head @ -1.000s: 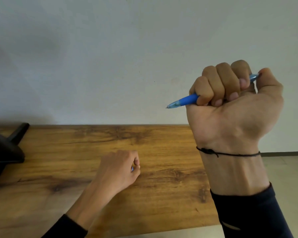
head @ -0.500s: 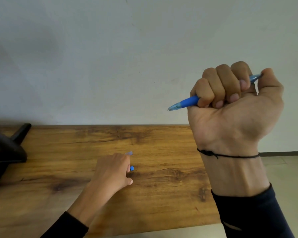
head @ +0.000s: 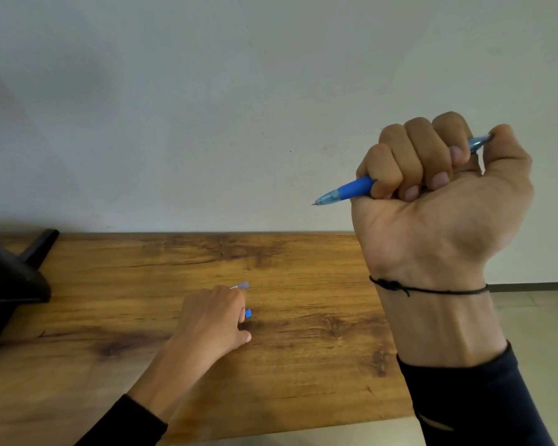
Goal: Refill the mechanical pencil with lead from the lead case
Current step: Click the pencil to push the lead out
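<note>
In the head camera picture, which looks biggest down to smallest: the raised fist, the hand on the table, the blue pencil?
1. right hand, nearer the camera, so enlarged
2. left hand
3. mechanical pencil, partly hidden in the fist

left hand hides most of the lead case.

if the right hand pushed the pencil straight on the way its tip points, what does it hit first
Probably nothing nearby. The right hand holds the blue mechanical pencil raised, its tip aimed to the person's left and slightly down. That line looks free above the wooden table, though the wall's depth behind it is unclear.
</note>
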### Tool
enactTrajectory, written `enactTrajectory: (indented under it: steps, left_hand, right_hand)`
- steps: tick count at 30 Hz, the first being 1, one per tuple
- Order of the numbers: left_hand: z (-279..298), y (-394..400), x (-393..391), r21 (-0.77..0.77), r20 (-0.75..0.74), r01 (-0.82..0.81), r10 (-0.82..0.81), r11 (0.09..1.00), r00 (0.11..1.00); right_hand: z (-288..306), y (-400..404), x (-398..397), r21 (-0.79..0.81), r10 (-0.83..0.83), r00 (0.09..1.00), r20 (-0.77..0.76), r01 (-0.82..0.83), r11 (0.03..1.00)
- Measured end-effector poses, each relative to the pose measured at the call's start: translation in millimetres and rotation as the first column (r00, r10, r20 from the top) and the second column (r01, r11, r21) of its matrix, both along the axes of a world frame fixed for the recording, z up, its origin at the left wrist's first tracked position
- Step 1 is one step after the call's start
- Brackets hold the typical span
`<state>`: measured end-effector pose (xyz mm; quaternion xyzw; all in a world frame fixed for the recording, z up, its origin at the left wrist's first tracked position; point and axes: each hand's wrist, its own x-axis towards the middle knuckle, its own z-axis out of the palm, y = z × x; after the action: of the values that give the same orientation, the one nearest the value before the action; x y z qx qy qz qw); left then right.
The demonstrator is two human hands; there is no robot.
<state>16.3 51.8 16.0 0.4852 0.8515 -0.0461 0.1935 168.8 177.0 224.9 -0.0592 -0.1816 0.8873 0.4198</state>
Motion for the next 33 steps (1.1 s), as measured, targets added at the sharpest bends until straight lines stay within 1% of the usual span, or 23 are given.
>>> enactTrajectory:
  steps: [2, 3, 6, 10, 14, 16, 18, 21, 23, 25, 27, 29, 30, 31, 32, 33]
  left_hand:
    - [0, 0, 0, 0.003, 0.003, 0.005, -0.005, 1.0, 1.0]
    - [0, 0, 1, 0.005, 0.003, 0.007, -0.007, 1.0, 1.0]
    - [1, 0, 1, 0.006, 0.006, 0.01, -0.01, 1.0, 1.0]
    - [2, 0, 0, -0.008, 0.018, 0.005, -0.005, 1.0, 1.0]
    - [3, 0, 0, -0.019, 0.025, -0.003, 0.004, 1.0, 1.0]
    - [4, -1, -3, -0.026, 0.022, -0.012, 0.012, 1.0, 1.0]
    - [4, -2, -6, -0.037, 0.018, -0.018, 0.019, 0.999, 1.0]
    - [5, -4, -10, -0.05, 0.018, -0.01, 0.011, 0.999, 1.0]
    - [6, -4, -11, -0.063, 0.033, -0.01, 0.012, 0.998, 0.999]
    - [6, -2, -13, -0.068, 0.058, -0.017, 0.021, 0.998, 0.998]
    - [6, -2, -15, -0.069, 0.068, -0.031, 0.036, 0.997, 0.997]
    - [4, 0, -16, -0.064, 0.066, -0.037, 0.041, 0.997, 0.997]
    - [3, 1, -16, -0.062, 0.059, -0.037, 0.04, 0.997, 0.997]
    - [3, 1, -16, -0.059, 0.049, -0.037, 0.04, 0.998, 0.998]
    - [1, 1, -16, -0.057, 0.039, -0.04, 0.042, 0.998, 0.998]
    - [0, 2, -16, -0.055, 0.031, -0.045, 0.047, 0.997, 0.998]
  right_hand:
    - [-2, -4, -5, 0.015, -0.16, 0.983, -0.092, 0.162, 0.987]
    - [-2, -7, -10, 0.024, -0.194, 0.976, -0.095, 0.197, 0.98]
    - [-3, -8, -14, 0.01, -0.217, 0.973, -0.082, 0.218, 0.976]
    - [-2, -9, -14, 0.019, -0.203, 0.973, -0.105, 0.206, 0.978]
    - [-4, -6, -13, 0.036, -0.189, 0.978, -0.09, 0.193, 0.981]
    - [-5, -3, -13, 0.064, -0.167, 0.986, -0.017, 0.168, 0.984]
    - [-9, 2, -15, 0.102, -0.146, 0.982, 0.119, 0.135, 0.986]
    - [-26, 11, -22, 0.138, -0.135, 0.928, 0.346, 0.092, 0.986]
    - [-43, 17, -27, 0.195, -0.126, 0.844, 0.521, 0.025, 0.98]
    - [-64, 20, -30, 0.314, -0.172, 0.678, 0.715, -0.092, 0.945]
    - [-89, 22, -32, 0.398, -0.255, 0.502, 0.826, -0.201, 0.895]
    - [-114, 26, -32, 0.44, -0.335, 0.36, 0.871, -0.265, 0.858]
    - [-126, 31, -31, 0.473, -0.399, 0.27, 0.876, -0.323, 0.82]
    - [-138, 36, -30, 0.504, -0.472, 0.182, 0.863, -0.391, 0.77]
    - [-149, 40, -28, 0.525, -0.538, 0.113, 0.836, -0.452, 0.721]
    - [-158, 44, -26, 0.529, -0.58, 0.063, 0.812, -0.499, 0.686]
